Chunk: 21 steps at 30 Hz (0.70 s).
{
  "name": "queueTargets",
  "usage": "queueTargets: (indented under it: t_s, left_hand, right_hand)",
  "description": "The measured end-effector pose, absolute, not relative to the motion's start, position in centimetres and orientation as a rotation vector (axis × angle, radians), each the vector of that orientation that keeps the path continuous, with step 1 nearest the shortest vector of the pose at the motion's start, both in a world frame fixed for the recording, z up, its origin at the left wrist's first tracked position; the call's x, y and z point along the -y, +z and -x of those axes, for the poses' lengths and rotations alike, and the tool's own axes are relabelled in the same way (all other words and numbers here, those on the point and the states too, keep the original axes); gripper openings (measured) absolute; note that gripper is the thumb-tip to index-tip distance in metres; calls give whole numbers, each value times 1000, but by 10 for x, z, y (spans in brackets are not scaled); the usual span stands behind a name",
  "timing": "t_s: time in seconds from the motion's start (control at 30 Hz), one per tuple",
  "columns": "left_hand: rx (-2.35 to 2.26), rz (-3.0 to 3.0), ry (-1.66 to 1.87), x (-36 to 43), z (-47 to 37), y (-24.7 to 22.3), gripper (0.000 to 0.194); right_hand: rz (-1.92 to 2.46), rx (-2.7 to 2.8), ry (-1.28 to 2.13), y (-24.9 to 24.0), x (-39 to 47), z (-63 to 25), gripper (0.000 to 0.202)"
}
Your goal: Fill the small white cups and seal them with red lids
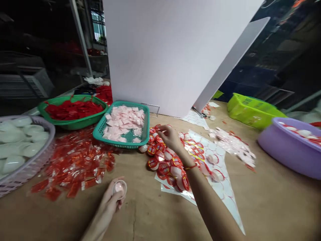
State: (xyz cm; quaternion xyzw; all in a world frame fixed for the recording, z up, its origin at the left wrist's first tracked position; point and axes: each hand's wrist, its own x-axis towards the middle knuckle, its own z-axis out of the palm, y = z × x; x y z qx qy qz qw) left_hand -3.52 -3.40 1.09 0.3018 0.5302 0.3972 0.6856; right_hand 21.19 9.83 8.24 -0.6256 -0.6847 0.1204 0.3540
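My left hand point(114, 197) is wrapped round a small white plastic cup point(124, 187), held upright above the front of the table. A pale pink packet point(119, 188) lies inside the cup. My right hand point(171, 136) hovers over the far part of a heap of small cups with red printed lids point(164, 167). Its fingers are bent, with a gap between thumb and forefinger, and nothing shows in them. Just left of that hand stands a teal basket point(146, 129) with many pink packets point(125, 122) in it.
Red sachets point(75, 160) are spread on the left, between a lilac basket point(51, 134) of white cups and a green basket point(82, 124) of red packets. Printed lid sheets point(220, 190), a yellow-green basket point(253, 112) and a purple tub point(281, 147) are on the right. A white board point(170, 57) stands behind.
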Motion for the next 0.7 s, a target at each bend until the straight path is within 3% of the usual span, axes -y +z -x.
queueTargets:
  t_s: [0.2, 0.43, 0.7]
  left_hand:
    - [-1186, -655, 905, 39, 53, 22, 44]
    - [-1228, -650, 957, 42, 84, 22, 37]
    - [-1209, -655, 1084, 38, 106, 19, 32]
  right_hand:
    - [1472, 2070, 391, 82, -158, -121, 18]
    - [1096, 2567, 449, 68, -100, -44, 16]
    - [1421, 2437, 238, 27, -49, -49, 12]
